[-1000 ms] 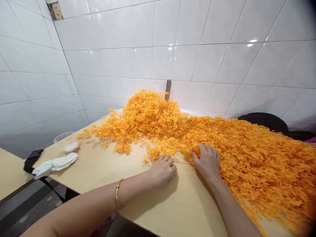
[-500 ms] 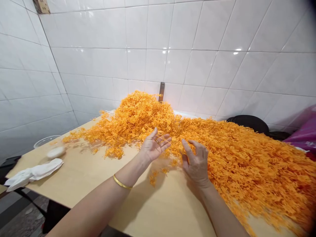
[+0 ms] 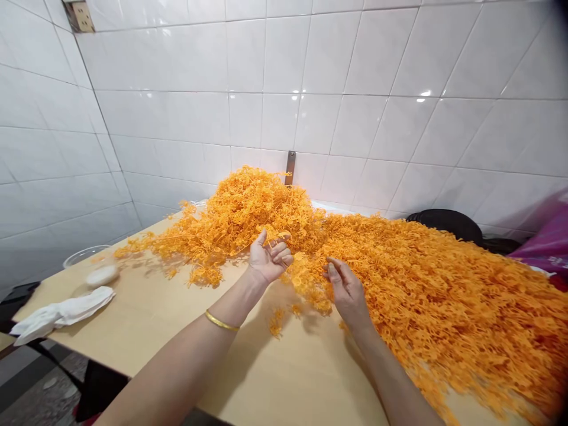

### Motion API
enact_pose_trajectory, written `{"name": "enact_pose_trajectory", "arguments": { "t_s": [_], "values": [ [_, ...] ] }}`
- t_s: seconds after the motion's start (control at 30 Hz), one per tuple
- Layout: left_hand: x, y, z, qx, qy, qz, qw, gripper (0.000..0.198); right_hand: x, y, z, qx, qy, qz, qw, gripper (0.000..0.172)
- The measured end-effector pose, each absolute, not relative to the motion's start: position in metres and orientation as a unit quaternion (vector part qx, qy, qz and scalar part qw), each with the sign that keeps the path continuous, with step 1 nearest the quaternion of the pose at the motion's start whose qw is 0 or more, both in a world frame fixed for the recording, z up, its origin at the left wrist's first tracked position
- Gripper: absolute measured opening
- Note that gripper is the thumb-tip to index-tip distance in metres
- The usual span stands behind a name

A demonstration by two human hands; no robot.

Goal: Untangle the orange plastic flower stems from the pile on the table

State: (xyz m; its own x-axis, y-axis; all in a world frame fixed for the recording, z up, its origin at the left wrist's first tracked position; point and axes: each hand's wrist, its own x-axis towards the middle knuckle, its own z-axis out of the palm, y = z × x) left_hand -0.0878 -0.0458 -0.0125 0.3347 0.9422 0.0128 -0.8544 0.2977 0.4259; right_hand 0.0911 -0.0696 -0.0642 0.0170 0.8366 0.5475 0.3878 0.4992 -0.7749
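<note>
In the head view my left hand (image 3: 270, 258) is palm up over the table, its fingers curled on an orange artificial-flower sprig (image 3: 276, 235) that shows at the fingertips. To its right, my right hand (image 3: 349, 291) has thumb and forefinger pinched together. Whatever that pinch holds cannot be told apart from the orange pieces behind it. Loose orange sprigs (image 3: 313, 290) hang or lie between the hands, slightly blurred. Behind the left hand rises a tall heap of orange sprigs (image 3: 248, 201). A wide, lower pile (image 3: 461, 296) spreads beyond the right hand.
On the wooden table (image 3: 177, 343) at left lie a white cloth (image 3: 66, 312), a round white item (image 3: 102, 275) and a clear round rim (image 3: 84, 254). Black round stacked items (image 3: 448, 222) and a purple bag (image 3: 544, 234) sit at the back right. A tiled wall (image 3: 186, 118) stands behind.
My left hand has moved slightly left, and its spread fingers have curled in on a sprig. My right hand's fingers have closed to a pinch. More orange pieces show between the hands.
</note>
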Motion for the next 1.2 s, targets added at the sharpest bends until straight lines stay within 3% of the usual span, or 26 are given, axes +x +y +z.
{"name": "enact_pose_trajectory", "arguments": {
  "t_s": [0.17, 0.27, 0.37, 0.5, 0.6, 0.73, 0.87, 1.07, 1.2],
  "values": [
    [-0.077, -0.050, -0.023, 0.181, 0.080, 0.543, 0.816, 0.049, 0.082, -0.078, -0.057, -0.386, -0.659, 0.411, 0.498, 0.052],
    [-0.074, -0.048, -0.025, 0.177, 0.104, 0.559, 0.803, 0.050, 0.079, -0.082, -0.055, -0.363, -0.650, 0.468, 0.476, 0.044],
    [-0.073, -0.043, -0.028, 0.170, 0.197, 0.582, 0.770, 0.050, 0.079, -0.080, -0.058, -0.397, -0.619, 0.440, 0.516, 0.029],
    [-0.070, -0.043, -0.032, 0.216, 0.332, 0.549, 0.736, 0.037, 0.085, -0.071, -0.063, -0.458, -0.562, 0.337, 0.601, 0.025],
    [-0.063, -0.050, -0.035, 0.272, 0.375, 0.485, 0.742, 0.040, 0.088, -0.070, -0.062, -0.481, -0.557, 0.254, 0.627, 0.023],
    [-0.047, -0.062, -0.042, 0.301, 0.363, 0.448, 0.760, 0.024, 0.082, -0.078, -0.058, -0.480, -0.613, 0.189, 0.599, 0.021],
    [-0.042, -0.063, -0.048, 0.281, 0.373, 0.487, 0.738, 0.005, 0.079, -0.082, -0.057, -0.430, -0.644, 0.252, 0.580, 0.020],
    [-0.058, -0.060, -0.055, 0.404, 0.334, 0.408, 0.747, 0.010, 0.094, -0.071, -0.060, -0.447, -0.599, 0.244, 0.618, 0.026],
    [-0.053, -0.064, -0.059, 0.472, 0.318, 0.395, 0.721, 0.012, 0.089, -0.074, -0.056, -0.433, -0.678, 0.259, 0.535, 0.024]
  ]
}}
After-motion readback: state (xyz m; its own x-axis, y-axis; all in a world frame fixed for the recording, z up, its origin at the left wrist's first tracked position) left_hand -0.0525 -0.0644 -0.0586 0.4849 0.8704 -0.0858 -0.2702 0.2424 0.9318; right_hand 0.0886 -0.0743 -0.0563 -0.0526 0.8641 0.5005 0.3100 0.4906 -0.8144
